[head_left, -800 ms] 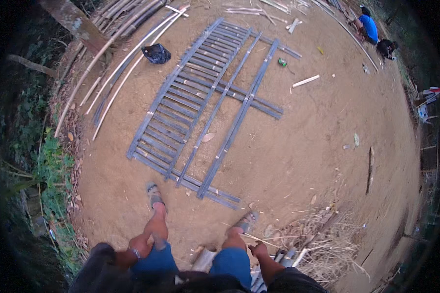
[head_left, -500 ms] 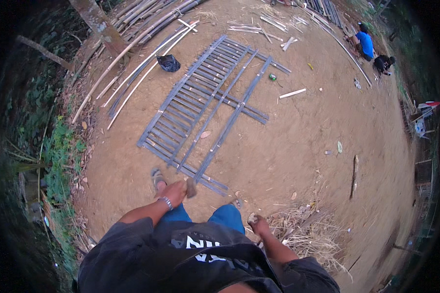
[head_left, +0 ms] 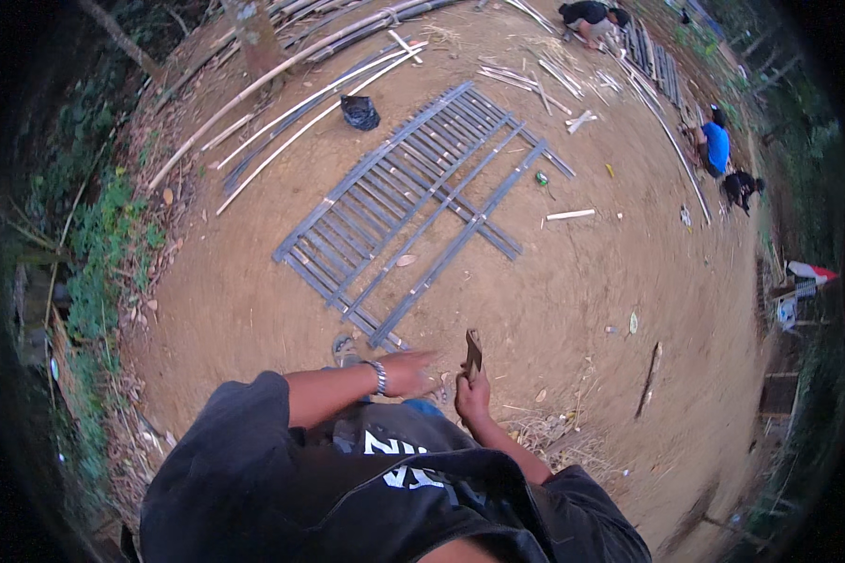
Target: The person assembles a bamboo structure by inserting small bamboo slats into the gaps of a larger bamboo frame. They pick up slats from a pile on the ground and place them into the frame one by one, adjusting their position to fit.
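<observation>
My right hand (head_left: 472, 397) is closed around the lower end of a flat brown tool (head_left: 474, 353), which points up and away from me. The tool's exact kind is unclear. My left hand (head_left: 408, 372), with a metal watch (head_left: 378, 377) at its wrist, stretches to the right with its fingers extended. Motion blurs it, and nothing shows in it. Beyond both hands a dark slatted panel (head_left: 376, 218), apparently bamboo, lies flat on the dirt. Its near corner lies close to my sandalled foot (head_left: 345, 351).
Long bamboo poles (head_left: 282, 68) and a black plastic bag (head_left: 360, 113) lie left of the panel. Pale cut strips (head_left: 526, 83) are scattered beyond it. Co-workers, one in a blue shirt (head_left: 714, 146), crouch at far right. Dry straw (head_left: 559, 441) lies by my right arm.
My left hand has swung right and no longer shows the brown object it held. My right hand has risen inward and now holds a brown tool. The view has shifted.
</observation>
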{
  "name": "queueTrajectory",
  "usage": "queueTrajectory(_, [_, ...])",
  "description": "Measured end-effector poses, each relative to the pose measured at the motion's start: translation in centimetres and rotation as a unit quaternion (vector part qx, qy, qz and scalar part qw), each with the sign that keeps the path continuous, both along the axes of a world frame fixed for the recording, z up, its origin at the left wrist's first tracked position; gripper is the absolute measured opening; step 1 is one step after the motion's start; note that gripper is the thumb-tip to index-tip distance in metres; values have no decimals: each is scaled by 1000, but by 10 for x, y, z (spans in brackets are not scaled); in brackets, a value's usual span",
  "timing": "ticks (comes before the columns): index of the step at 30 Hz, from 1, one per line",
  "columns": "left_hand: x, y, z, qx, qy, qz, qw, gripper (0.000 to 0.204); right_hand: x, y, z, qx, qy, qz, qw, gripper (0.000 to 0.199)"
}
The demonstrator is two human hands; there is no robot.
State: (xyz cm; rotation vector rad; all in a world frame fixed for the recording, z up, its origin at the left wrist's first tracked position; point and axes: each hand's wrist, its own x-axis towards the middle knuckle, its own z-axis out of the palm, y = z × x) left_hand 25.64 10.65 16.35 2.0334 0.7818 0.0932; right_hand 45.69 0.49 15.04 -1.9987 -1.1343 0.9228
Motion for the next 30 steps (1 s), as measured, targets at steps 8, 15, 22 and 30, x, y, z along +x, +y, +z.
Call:
queueTrajectory(8, [-322,-21,-107,-109,387,134,906,26,125,-140,-66,-555,-182,176,792,41])
queueTrajectory(15, [-384,-25,-83,-132,372,269,878,23,76,-111,-23,-533,-184,194,803,45])
queueTrajectory(22, [-274,-1,-133,-183,68,242,950,23,-30,39,-14,-341,-147,247,895,41])
queueTrajectory(30, [-254,2,-53,-119,113,223,961,23,-68,81,6,-291,-159,332,883,39])
